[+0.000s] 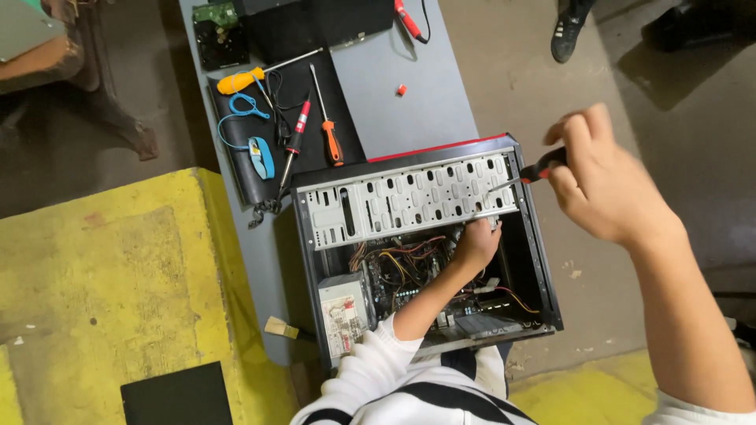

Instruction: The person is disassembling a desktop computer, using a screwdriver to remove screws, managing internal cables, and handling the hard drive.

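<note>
An open black computer case [543, 260] lies on a grey bench, its wiring and boards showing. Across its top runs a perforated metal drive cage [409, 197]. My right hand [610, 185] hovers over the case's right edge, gripping a screwdriver with a black and red handle [543, 168]. The tip rests against the cage's right end. My left hand [476, 242], on a white-sleeved arm, reaches inside the case and touches the underside of the cage. Its fingers are curled and partly hidden, so what they hold is unclear.
A black mat [350, 134] behind the case carries a yellow screwdriver [240, 79], an orange one [332, 142], a red-tipped one [295, 138] and a blue wrist strap [261, 156]. A hard drive [219, 35] lies further back. A brush [282, 329] sits left of the case. Another person's shoe [567, 35] stands beyond.
</note>
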